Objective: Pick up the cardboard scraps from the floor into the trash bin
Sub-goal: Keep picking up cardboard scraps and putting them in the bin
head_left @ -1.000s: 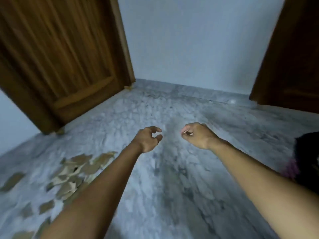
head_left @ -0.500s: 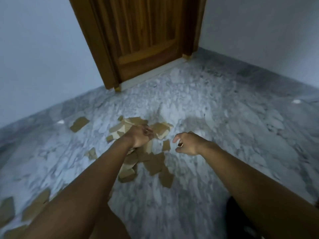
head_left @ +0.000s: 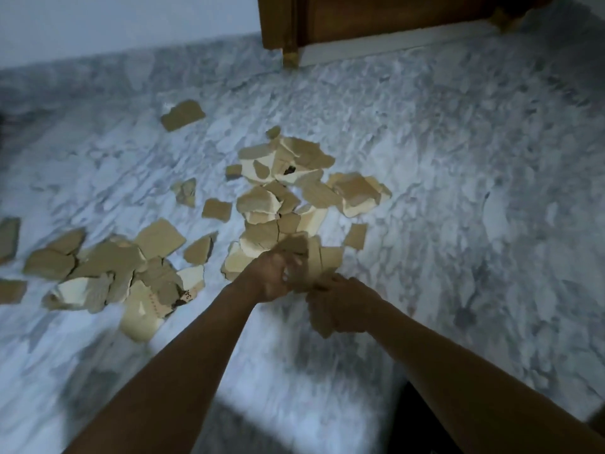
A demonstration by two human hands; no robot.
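Cardboard scraps (head_left: 288, 191) trail toward door (head_left: 393, 14); left hand (head_left: 273, 276) seemingly grips some.

The floor (head_left: 458, 191) was patterned in grey-and-white marble veining; the cardboard scraps (head_left: 278, 198) were coloured tan and pale cream; the door (head_left: 393, 14) was finished in brown.

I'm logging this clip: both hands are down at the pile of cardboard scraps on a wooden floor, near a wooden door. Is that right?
Not quite: the head view shows the floor is grey-white marble, not wood. The rest stands: the left hand and right hand are down at the cardboard scraps, near the wooden door.
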